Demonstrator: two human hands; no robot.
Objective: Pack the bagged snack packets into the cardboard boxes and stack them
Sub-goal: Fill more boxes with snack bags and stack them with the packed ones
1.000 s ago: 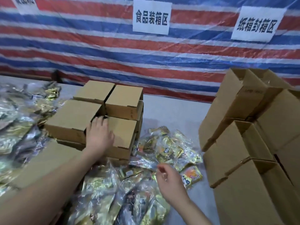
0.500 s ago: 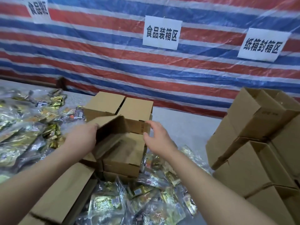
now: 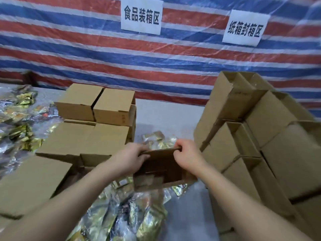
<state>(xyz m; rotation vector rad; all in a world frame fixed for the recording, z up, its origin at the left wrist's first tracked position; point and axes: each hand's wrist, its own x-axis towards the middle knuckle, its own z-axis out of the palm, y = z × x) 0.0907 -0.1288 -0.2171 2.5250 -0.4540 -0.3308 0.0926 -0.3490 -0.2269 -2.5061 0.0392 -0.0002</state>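
Observation:
I hold a small open cardboard box in the middle of the view, its dark inside facing me, above the bagged snack packets. My left hand grips the box's far rim at the left corner. My right hand grips the same rim at the right corner. More packets show just beyond the box. A stack of closed boxes stands at centre left, with lower closed boxes in front of it.
A pile of open empty boxes fills the right side. Loose snack packets spread over the table at far left. Another closed box lies at near left. A striped tarp with paper signs hangs behind the grey table.
Both hands came off the centre-left stack with one box and brought it nearer and to the right, over the packets. The camera has turned a little to the right.

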